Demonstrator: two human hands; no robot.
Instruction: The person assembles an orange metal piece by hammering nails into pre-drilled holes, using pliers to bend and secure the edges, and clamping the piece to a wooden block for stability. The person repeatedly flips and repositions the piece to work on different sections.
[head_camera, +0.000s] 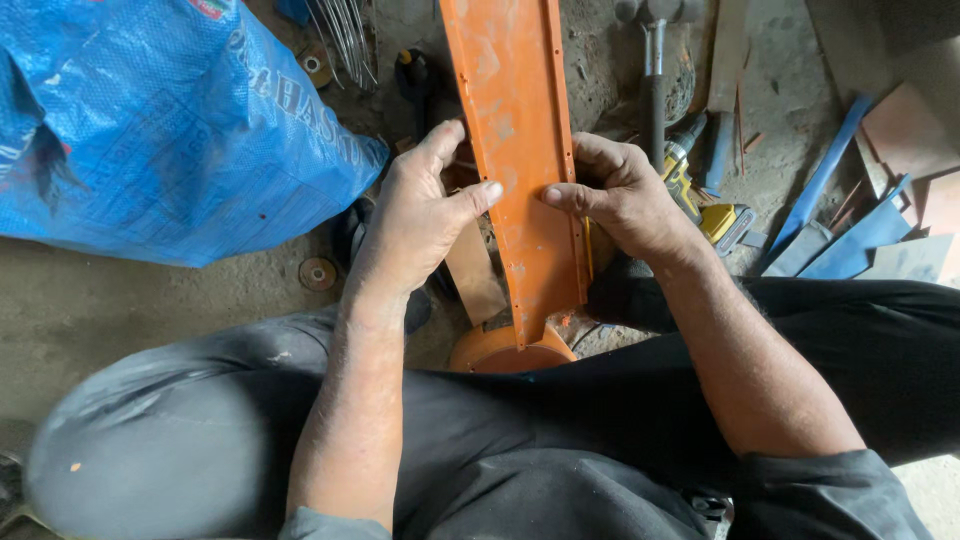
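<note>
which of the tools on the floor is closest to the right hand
The yellow and black power drill, lying just beyond the right hand. The hammer and the black-handled tool lie farther up.

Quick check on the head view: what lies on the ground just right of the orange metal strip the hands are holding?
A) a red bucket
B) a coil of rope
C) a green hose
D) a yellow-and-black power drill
D: a yellow-and-black power drill lies on the ground beside the right hand, right of the orange metal strip.
</note>
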